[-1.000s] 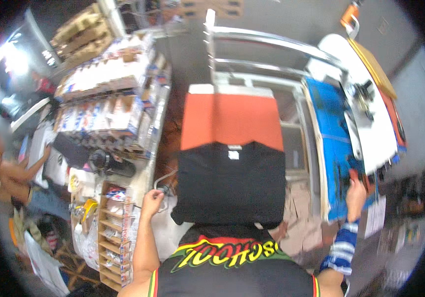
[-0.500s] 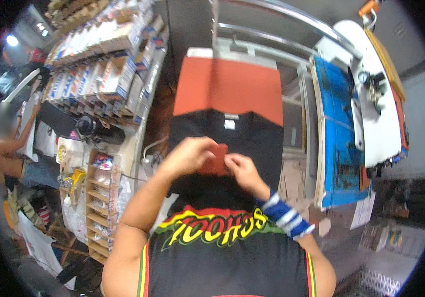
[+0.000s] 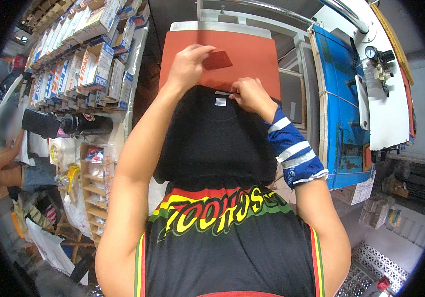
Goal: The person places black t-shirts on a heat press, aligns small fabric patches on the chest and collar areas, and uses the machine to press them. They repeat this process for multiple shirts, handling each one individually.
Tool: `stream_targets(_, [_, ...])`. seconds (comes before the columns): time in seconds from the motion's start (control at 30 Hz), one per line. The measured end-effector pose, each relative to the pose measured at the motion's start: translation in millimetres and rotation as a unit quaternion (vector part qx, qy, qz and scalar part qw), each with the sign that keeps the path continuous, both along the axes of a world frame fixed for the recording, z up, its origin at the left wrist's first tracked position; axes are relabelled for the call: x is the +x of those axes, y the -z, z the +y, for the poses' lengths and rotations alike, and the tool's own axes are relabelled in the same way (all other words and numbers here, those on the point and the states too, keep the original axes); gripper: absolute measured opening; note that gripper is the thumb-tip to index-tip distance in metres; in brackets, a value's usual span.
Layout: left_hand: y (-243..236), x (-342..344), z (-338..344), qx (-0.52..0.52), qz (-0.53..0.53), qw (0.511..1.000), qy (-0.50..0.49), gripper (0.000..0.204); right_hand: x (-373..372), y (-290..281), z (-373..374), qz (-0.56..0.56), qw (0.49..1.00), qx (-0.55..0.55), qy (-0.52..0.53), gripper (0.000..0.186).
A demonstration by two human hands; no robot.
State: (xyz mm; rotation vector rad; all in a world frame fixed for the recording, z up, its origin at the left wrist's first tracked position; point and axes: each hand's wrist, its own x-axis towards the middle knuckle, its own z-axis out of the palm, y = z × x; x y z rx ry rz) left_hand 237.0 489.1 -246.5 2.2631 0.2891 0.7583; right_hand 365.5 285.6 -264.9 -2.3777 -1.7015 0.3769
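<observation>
A black T-shirt [image 3: 217, 141] lies over a flat press bed with an orange-red pad [image 3: 259, 54], its collar toward the far end. Beyond the collar, my left hand [image 3: 188, 65] pinches a small dark red rectangular piece [image 3: 219, 60] by its left end and holds it over the pad. My right hand [image 3: 252, 95], with a blue and white striped band [image 3: 294, 148] on the wrist, has its fingers closed on the shirt's neck edge. Just left of those fingertips shows a small white label [image 3: 221, 102] inside the collar.
Beside the bed on the right stands a blue panel [image 3: 338, 109], then a white machine with a pressure gauge [image 3: 370, 52]. On the left are rows of cardboard boxes [image 3: 91, 69], a black cylinder [image 3: 91, 124] and a wooden divided rack [image 3: 93, 198]. Another person [image 3: 7, 166] works at far left.
Both hands have moved farther away, from the shirt's middle to its collar. The red piece is now in my left hand only, past the collar; my right hand has gripped the neck edge.
</observation>
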Motion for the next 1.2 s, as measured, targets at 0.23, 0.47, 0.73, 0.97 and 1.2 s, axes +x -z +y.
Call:
stream_targets(0.23, [36,33,0,-0.109,0.336,0.921,0.163,0.037,-3,0,-12,0.023,0.995,0.086,0.037,0.016])
stream_targets(0.47, [40,-21,-11,0.155,0.179,0.967,0.093,0.031,-7,31,-16,0.023,0.987,0.147,0.055,0.023])
stream_targets(0.73, [43,-22,-21,-0.070,0.261,0.959,0.080,0.020,-7,22,-13,0.059,0.989,0.111,0.073,0.017])
stream_targets(0.97, [41,-28,-32,-0.010,0.224,0.972,0.069,0.020,-18,30,-15,0.042,0.979,0.184,0.080,0.011])
stream_targets(1.2, [41,-29,-34,-0.010,0.227,0.972,0.055,0.020,-22,30,-16,0.042,0.979,0.178,0.095,0.013])
